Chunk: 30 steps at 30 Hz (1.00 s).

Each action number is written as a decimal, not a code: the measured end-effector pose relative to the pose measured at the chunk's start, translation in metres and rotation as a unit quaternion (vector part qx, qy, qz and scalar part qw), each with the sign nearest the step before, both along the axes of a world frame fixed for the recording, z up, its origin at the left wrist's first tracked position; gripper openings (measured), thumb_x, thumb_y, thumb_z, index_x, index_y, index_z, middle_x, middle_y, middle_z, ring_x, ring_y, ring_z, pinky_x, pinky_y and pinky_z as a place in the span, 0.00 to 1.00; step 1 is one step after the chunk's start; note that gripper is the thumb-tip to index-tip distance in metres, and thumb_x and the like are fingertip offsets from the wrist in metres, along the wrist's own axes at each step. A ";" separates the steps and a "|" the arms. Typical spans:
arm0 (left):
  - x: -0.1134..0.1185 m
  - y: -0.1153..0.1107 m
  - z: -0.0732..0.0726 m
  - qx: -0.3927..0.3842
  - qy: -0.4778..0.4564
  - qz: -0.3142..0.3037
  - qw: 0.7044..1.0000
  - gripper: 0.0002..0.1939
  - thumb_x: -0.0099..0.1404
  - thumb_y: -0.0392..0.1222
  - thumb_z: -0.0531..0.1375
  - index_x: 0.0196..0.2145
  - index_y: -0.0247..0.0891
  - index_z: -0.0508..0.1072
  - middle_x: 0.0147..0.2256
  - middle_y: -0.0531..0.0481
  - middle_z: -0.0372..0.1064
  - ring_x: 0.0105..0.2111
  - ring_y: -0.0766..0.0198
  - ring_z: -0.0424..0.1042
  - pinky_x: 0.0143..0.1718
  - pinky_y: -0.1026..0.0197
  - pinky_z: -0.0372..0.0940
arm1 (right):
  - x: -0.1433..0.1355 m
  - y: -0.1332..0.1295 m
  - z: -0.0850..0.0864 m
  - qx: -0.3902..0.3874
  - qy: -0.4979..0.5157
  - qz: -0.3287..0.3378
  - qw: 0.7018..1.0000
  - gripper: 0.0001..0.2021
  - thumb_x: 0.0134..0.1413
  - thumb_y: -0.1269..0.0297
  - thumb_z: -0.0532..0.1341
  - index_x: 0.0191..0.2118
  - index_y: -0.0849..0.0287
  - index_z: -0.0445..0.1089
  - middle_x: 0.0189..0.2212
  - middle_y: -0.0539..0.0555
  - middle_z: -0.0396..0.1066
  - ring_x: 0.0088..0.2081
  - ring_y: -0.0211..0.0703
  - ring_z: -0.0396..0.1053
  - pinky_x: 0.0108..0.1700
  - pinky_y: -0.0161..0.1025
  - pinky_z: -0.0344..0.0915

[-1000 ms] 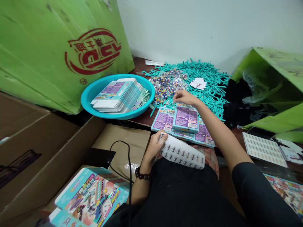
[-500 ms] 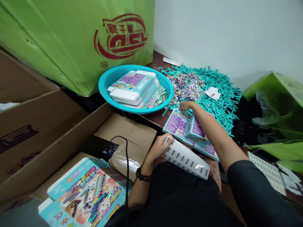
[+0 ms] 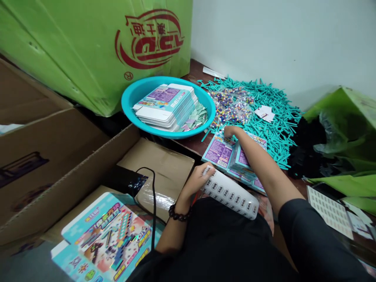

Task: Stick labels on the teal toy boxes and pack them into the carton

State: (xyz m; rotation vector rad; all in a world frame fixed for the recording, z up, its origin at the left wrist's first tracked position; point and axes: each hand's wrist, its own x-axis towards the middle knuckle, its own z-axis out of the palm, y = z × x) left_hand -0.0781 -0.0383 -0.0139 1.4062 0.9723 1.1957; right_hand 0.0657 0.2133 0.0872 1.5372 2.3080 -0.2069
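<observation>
My left hand grips the upper left end of a curled white sheet of stickers, which bears rows of small dark-printed oval labels. The sheet lies slanting in front of my body. My right hand reaches across to the table, bent down with its fingers together at the top edge of a purple and teal printed box. Those fingertips are mostly hidden, and I cannot make out what is between them. Beside it, under my right forearm, another such box lies on top of the others.
A teal basin holds a stack of flat boxes and small packets. Behind my right hand are bagged colourful beads and a heap of teal sticks. A large green carton, an open brown carton and a colourful box stand left.
My right hand stays at the box's top edge, its fingers now bent further out of sight. My left hand still holds the sticker sheet. The view has shifted slightly.
</observation>
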 end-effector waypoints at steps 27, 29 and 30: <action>0.115 0.041 0.037 0.018 0.004 -0.247 0.969 0.14 0.60 0.53 0.65 0.26 0.40 0.75 0.61 0.39 0.66 0.69 0.46 0.54 0.67 0.49 0.51 | 0.218 -0.238 -0.047 0.048 0.793 -0.366 0.485 0.18 0.48 0.48 0.62 0.41 0.55 0.73 0.38 0.55 0.81 0.46 0.59 0.78 0.49 0.54 0.77; 0.139 0.040 0.038 0.032 0.012 -0.292 0.956 0.16 0.62 0.55 0.63 0.28 0.41 0.74 0.62 0.40 0.66 0.69 0.47 0.53 0.67 0.50 0.51 | 0.245 -0.253 -0.051 0.077 0.791 -0.371 0.480 0.17 0.49 0.49 0.62 0.40 0.55 0.73 0.39 0.55 0.81 0.46 0.58 0.78 0.49 0.54 0.77; 0.149 0.039 0.037 0.034 0.025 -0.312 0.949 0.16 0.63 0.56 0.63 0.28 0.41 0.74 0.60 0.40 0.68 0.69 0.47 0.53 0.67 0.49 0.51 | 0.257 -0.259 -0.055 0.090 0.788 -0.377 0.478 0.17 0.48 0.50 0.62 0.40 0.55 0.73 0.40 0.55 0.81 0.47 0.58 0.78 0.49 0.54 0.77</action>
